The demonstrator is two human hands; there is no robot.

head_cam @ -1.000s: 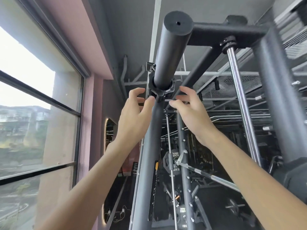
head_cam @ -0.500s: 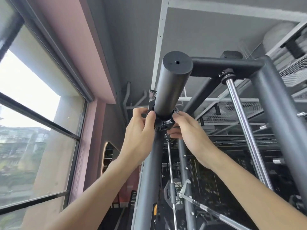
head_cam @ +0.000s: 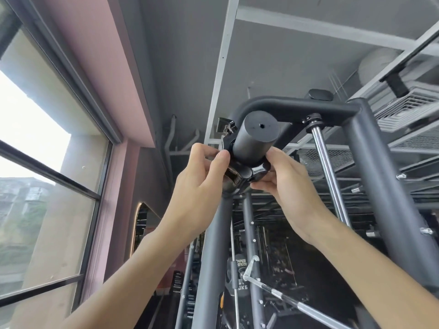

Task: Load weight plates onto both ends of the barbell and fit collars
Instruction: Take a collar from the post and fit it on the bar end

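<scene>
A thick black barbell sleeve (head_cam: 255,141) points up toward me, its round end cap facing the camera. A black clamp collar (head_cam: 240,178) with a metal lever (head_cam: 225,125) sits around the sleeve below the end. My left hand (head_cam: 202,184) pinches the collar's left side with thumb and fingers. My right hand (head_cam: 282,184) grips its right side, fingers curled under it. No weight plate shows on this sleeve; the part below the collar is hidden by my hands.
The dark grey rack frame (head_cam: 380,186) arches over and stands at the right, with a chrome guide rod (head_cam: 329,176) beside it. A grey upright (head_cam: 213,257) runs down below my hands. Large windows (head_cam: 42,162) fill the left. A plate and chrome bar (head_cam: 273,293) lie lower down.
Both hands have gone from reaching at the collar to holding it firmly. The collar has slid nearer the sleeve's end, and my view has tilted further up.
</scene>
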